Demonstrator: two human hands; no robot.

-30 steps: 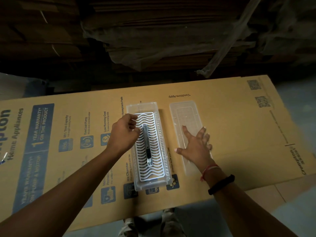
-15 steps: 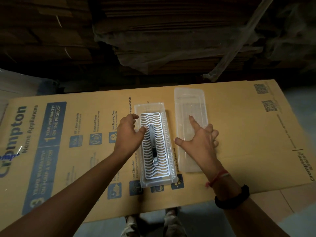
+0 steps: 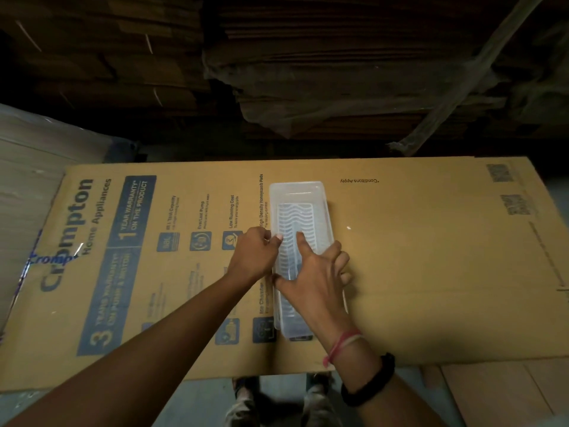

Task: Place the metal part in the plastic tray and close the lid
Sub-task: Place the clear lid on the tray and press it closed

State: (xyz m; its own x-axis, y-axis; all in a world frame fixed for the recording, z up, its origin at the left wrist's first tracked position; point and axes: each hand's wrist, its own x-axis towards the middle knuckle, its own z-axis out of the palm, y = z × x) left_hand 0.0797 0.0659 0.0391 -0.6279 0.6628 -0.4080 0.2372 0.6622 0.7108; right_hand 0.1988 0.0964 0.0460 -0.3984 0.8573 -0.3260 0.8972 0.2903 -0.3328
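While the lid (image 3: 300, 204) was pressed onto the tray (image 3: 294, 332) by the spread right hand (image 3: 311, 272), the tray's edge was pinched by the left hand (image 3: 254, 254); snapping shut seemingly remained.

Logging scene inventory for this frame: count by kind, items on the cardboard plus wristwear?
Plastic tray: 1
Clear lid, on the tray: 1
Cardboard sheet: 1
Black wristband: 1
Red wrist thread: 1
Total: 5
The metal part is not clearly visible under the lid.
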